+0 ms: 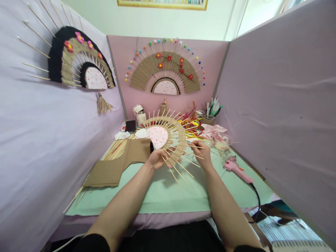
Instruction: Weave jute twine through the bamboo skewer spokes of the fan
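Observation:
My left hand [156, 158] grips the lower edge of a half-round fan [181, 140] held up over the table, its fingers partly hidden behind it. The fan has thin wooden sticks spreading outward, a woven band of tan twine, and a white centre piece with pink dots [158, 136]. At the fan's right side, my right hand [201, 152] has its fingers pinched together among the stick ends. What lies between those fingertips is too small to make out.
Brown cardboard [105, 173] lies at left over a bundle of sticks [115, 148]. A pink glue gun [238, 170] with a black cord rests at right. Behind are a white bottle [140, 117], a phone [130, 126], coloured pipe cleaners [193, 131] and a tool pot [209, 120]. Finished fans [141, 71] hang on the panels.

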Available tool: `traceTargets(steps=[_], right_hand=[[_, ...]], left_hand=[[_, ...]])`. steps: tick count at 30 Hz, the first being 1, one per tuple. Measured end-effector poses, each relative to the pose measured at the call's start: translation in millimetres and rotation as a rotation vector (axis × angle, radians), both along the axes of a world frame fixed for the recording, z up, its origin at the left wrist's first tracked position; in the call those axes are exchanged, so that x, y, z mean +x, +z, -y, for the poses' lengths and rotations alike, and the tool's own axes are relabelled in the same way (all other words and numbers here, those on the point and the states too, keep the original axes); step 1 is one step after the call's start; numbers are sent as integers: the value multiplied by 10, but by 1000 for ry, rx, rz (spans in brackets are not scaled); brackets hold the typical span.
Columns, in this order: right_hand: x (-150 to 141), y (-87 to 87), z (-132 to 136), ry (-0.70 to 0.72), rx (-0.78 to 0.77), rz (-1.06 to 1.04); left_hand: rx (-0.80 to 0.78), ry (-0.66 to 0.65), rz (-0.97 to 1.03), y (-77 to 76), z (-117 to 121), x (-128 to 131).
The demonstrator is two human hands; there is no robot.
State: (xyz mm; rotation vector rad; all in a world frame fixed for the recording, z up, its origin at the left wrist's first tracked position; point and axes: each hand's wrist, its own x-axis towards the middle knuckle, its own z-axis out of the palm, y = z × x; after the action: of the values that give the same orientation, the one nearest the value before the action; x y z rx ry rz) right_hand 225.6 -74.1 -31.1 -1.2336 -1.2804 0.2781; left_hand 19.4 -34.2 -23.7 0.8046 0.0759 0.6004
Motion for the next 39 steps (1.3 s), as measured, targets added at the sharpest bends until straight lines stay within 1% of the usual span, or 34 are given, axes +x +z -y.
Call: traceTargets(steps=[4, 7, 12, 15, 17, 21, 24, 27, 32, 35, 39], right_hand=[[91, -27, -26, -3, 26, 41], [148, -9, -28, -32, 99, 111], [180, 67, 15, -105, 238, 243], [171, 93, 44, -127, 281, 227], [160, 96, 57, -127, 288, 164], [135, 85, 59, -124, 222, 28], [118, 76, 50, -120, 150, -33], [107, 69, 45, -114, 129, -63], [99, 64, 41, -92, 128, -72], [86, 51, 25, -56, 60, -52], [41, 18, -10, 48, -36, 24]], left_hand=[[9, 57, 2, 38, -30, -30], [6, 113, -12, 76, -61, -75], [5, 156, -20, 111, -104, -134], [-6, 171, -15, 97, -124, -144], [-12, 140, -37, 78, -128, -140], [-11, 69, -39, 43, -114, -124], [-1, 48, -27, 37, -101, -118], [7, 44, -24, 50, -101, -125], [3, 80, 7, 69, -107, -150], [-5, 32, 0, 56, -96, -150], [-32, -26, -32, 14, -34, -93]])
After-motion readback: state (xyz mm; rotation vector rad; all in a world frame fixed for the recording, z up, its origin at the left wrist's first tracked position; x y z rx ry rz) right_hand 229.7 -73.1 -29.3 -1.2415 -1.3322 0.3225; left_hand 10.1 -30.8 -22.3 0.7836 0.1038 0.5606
